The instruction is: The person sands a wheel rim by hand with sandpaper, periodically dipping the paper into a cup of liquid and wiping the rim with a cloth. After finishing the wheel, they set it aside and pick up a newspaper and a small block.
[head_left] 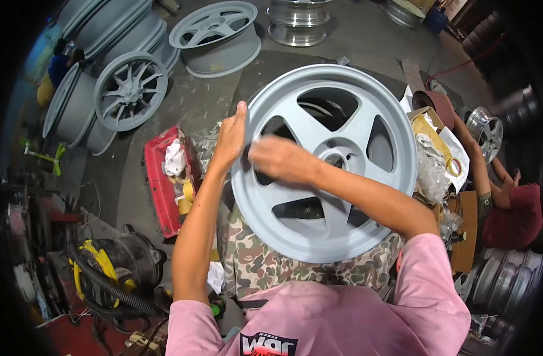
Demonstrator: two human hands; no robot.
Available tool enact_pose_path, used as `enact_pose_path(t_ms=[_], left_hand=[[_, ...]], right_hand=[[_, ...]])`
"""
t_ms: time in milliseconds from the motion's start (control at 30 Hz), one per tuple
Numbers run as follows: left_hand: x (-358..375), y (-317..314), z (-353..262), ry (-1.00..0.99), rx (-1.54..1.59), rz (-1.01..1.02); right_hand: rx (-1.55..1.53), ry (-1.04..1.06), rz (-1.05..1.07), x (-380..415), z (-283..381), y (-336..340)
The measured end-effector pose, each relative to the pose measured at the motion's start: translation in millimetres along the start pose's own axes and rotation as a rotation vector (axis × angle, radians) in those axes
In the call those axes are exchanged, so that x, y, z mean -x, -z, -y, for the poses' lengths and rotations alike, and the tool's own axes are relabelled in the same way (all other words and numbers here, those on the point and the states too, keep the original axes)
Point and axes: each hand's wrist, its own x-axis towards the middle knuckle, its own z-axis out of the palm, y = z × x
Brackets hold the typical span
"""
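A grey five-spoke wheel rim (313, 139) rests tilted on my lap, over camouflage-patterned trousers (247, 249). My left hand (231, 136) grips its left outer edge; the thumb points up and the fingers are mostly hidden behind the rim. Over the rim's left inner side is my right hand (280, 159), closed and smeared by motion. Whatever it may hold cannot be made out. The right forearm crosses the lower part of the rim, near its hub.
Grey wheel rims (215, 35) stand at the upper left. A red tray (158, 196) holds tape rolls and crumpled paper. A black-and-yellow vacuum cleaner (123, 267) is at lower left. To the right are a cardboard box (464, 231), a tape roll (455, 167) and another person (512, 213).
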Motion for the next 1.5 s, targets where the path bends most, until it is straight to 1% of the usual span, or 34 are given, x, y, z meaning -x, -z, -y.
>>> enact_pose_path(t_ms=[33,100,133,167,200,233,267,300,333,367,433,467,533,567,600,633,667,733,767,800,867,900,933,1000,1067,1100,1167,1200,1267,1333,1400,1433,1467,1500], left_hand=[[-3,0,2,-0.008,0.01,0.003],[-2,-2,10,-0.022,0.064,0.027],[-1,-3,10,-0.026,0.076,0.043],[1,-4,8,-0.121,0.022,0.027],[3,-5,3,-0.216,-0.029,0.01],[8,-3,-8,-0.19,-0.07,0.034],[7,-4,-7,-0.194,-0.055,0.047],[5,-2,-4,-0.23,-0.158,0.019],[4,-2,1,-0.26,-0.261,-0.006],[4,-3,1,-0.207,-0.237,-0.009],[6,-2,1,-0.28,-0.283,-0.032],[6,-1,3,-0.308,-0.308,-0.04],[12,0,4,-0.372,-0.385,-0.083],[14,2,9,-0.434,-0.451,-0.126],[18,2,12,-0.499,-0.518,-0.175],[30,5,1,-0.498,-0.577,-0.148],[40,5,-5,-0.495,-0.579,-0.131],[57,11,-15,-0.736,-0.799,-0.206],[65,11,-14,-0.747,-0.823,-0.189],[76,11,-11,-0.744,-0.847,-0.164],[97,9,-8,-0.762,-0.886,-0.068],[106,9,-9,-0.728,-0.867,-0.032],[115,10,-9,-0.695,-0.839,0.015],[114,11,-7,-0.655,-0.831,-0.003],[109,11,-5,-0.694,-0.699,-0.055],[105,8,-6,-0.691,-0.703,-0.053],[86,-5,-16,-0.722,-0.613,-0.09],[78,-10,-20,-0.733,-0.616,-0.081],[65,-13,-26,-0.711,-0.58,-0.133],[58,-5,-23,-0.688,-0.569,-0.134],[49,2,-11,-0.554,-0.497,-0.194],[47,2,-4,-0.512,-0.412,-0.183],[47,-1,0,-0.507,-0.407,-0.191],[47,-3,2,-0.457,-0.361,-0.181]], right_hand=[[0.01,0.0,0.008,-5,-8,6],[-0.083,-0.063,0.137,-5,-32,20],[0.001,0.022,0.046,-1,-64,27],[0.086,-0.062,0.045,7,-83,43],[0.173,-0.27,0.06,28,-101,43],[0.271,-0.367,-0.012,57,-113,57],[0.312,-0.563,-0.071,83,-115,78],[0.304,-0.856,-0.068,115,-109,94],[0.403,-0.905,-0.096,154,-98,108],[0.457,-1.043,-0.027,182,-74,123],[0.452,-1.295,0.063,220,-14,145],[0.458,-1.311,0.087,234,7,158],[-0.09,-1.426,0.283,250,39,187],[-0.035,-1.287,0.259,254,37,198],[0.099,-1.219,0.246,241,30,209],[0.227,-1.147,0.232,222,21,215],[0.362,-0.867,0.11,209,9,213],[0.433,-0.571,0.299,198,-34,202],[0.481,-0.399,0.365,187,-57,193],[0.511,-0.305,0.435,177,-78,177],[0.593,-0.213,0.445,148,-101,156],[0.609,-0.29,0.422,136,-99,153],[0.611,-0.281,0.416,145,-97,145],[0.628,-0.564,0.167,201,-97,128],[0.528,-0.722,0.109,225,-66,138],[0.524,-0.723,0.108,219,-66,136],[0.417,-0.908,0.112,209,-68,135],[0.421,-0.92,0.105,194,-79,129],[0.321,-0.637,-0.028,155,-114,111],[0.297,-0.625,-0.043,140,-113,107],[0.289,-0.593,-0.044,142,-105,114],[0.333,-0.707,-0.036,166,-89,121],[0.373,-0.823,-0.029,179,-79,125],[0.368,-0.816,-0.027,179,-79,124]])
